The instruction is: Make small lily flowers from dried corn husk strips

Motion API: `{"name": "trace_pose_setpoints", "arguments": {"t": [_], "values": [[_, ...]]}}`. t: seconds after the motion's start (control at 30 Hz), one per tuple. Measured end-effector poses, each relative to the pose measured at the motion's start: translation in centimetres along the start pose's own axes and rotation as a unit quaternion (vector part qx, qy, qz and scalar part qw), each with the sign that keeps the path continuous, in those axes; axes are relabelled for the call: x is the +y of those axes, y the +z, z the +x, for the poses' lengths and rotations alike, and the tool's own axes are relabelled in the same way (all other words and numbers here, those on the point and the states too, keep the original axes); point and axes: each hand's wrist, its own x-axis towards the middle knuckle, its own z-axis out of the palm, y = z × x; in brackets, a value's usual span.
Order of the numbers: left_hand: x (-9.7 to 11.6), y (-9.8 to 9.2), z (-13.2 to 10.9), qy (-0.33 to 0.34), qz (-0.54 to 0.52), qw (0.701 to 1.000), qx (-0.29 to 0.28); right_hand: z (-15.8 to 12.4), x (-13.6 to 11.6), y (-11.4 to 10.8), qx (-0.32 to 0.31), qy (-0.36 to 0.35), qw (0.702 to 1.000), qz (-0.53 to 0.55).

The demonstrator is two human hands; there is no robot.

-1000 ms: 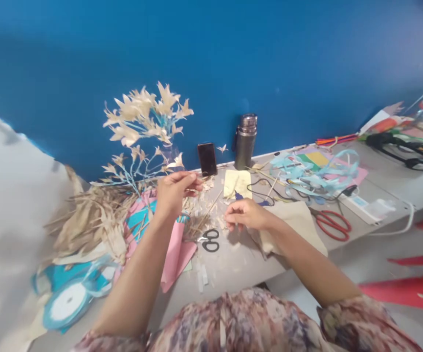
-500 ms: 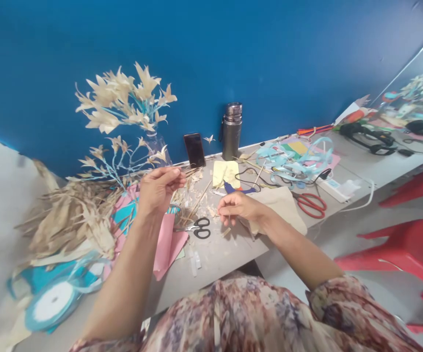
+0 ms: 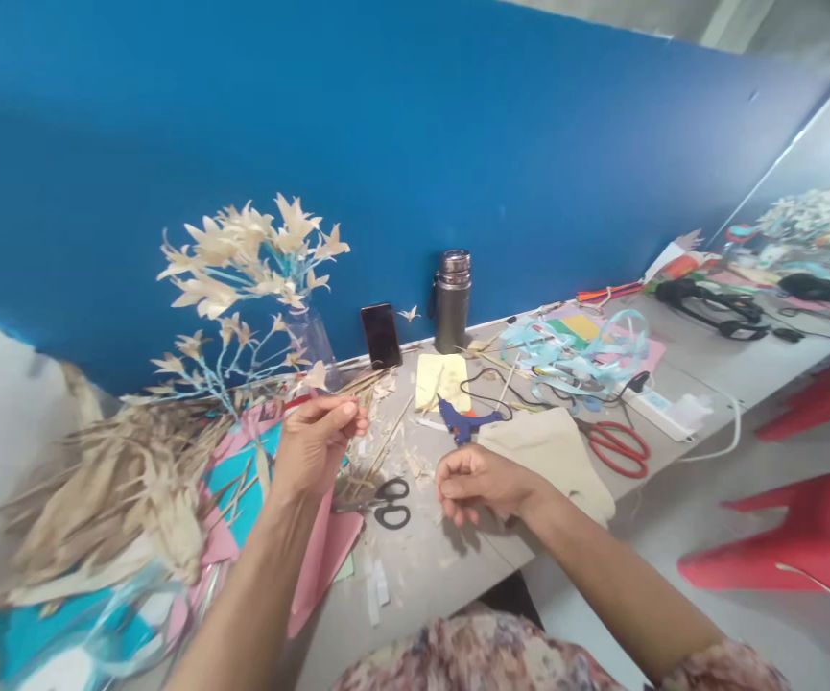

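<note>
My left hand (image 3: 322,443) is raised over the table with thumb and fingertips pinched together; whatever they hold is too small to make out. Just above it a pale dried-leaf flower (image 3: 320,375) shows, and I cannot tell whether the hand touches it. My right hand (image 3: 485,483) hovers above the near table edge, thumb against curled fingers, their contents hidden. Between the hands lie black-handled scissors (image 3: 392,504) and scattered pale scraps. Beyond my right hand is a blue glue gun (image 3: 463,420), near a yellow pad (image 3: 440,382).
Behind stand a bottle vase (image 3: 310,338) of pale flowers (image 3: 242,254), a phone (image 3: 381,334) and a dark flask (image 3: 452,305). Dried husks (image 3: 108,494) cover the left. To the right are a beige cloth (image 3: 548,459), red-handled scissors (image 3: 620,449), a power strip (image 3: 663,411) and red stools (image 3: 818,537).
The view has tilted up, so everything sits lower in it. My right hand has drawn back toward me, uncovering the glue gun. My left hand stays pinched, almost in place over the table.
</note>
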Motion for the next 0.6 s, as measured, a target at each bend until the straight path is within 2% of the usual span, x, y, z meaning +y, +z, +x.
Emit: {"name": "trace_pose_setpoints", "arguments": {"t": [0.07, 0.13, 0.3, 0.37, 0.5, 0.6], "values": [[-0.2, 0.2, 0.4, 0.029, 0.009, 0.999, 0.022, 0.1, -0.1, 0.0, 0.003, -0.001, 1.0, 0.007], [-0.3, 0.5, 0.5, 0.029, 0.02, 0.999, 0.03, 0.3, -0.5, 0.0, 0.006, 0.0, 1.0, 0.017], [-1.1, 1.7, -0.1, -0.081, 0.072, 0.994, -0.023, 0.6, -1.6, -0.1, 0.037, -0.012, 0.999, 0.02], [-1.4, 1.9, -0.2, -0.104, 0.079, 0.991, -0.032, 0.6, -1.7, -0.2, 0.034, -0.01, 0.999, 0.007], [-1.4, 1.1, 0.9, -0.078, 0.057, 0.995, 0.019, -1.0, -1.7, -0.2, 0.057, 0.014, 0.998, -0.039], [-1.0, 0.1, 2.0, -0.035, 0.04, 0.997, 0.053, -4.2, -2.7, -0.5, 0.095, 0.062, 0.987, -0.111]]}}
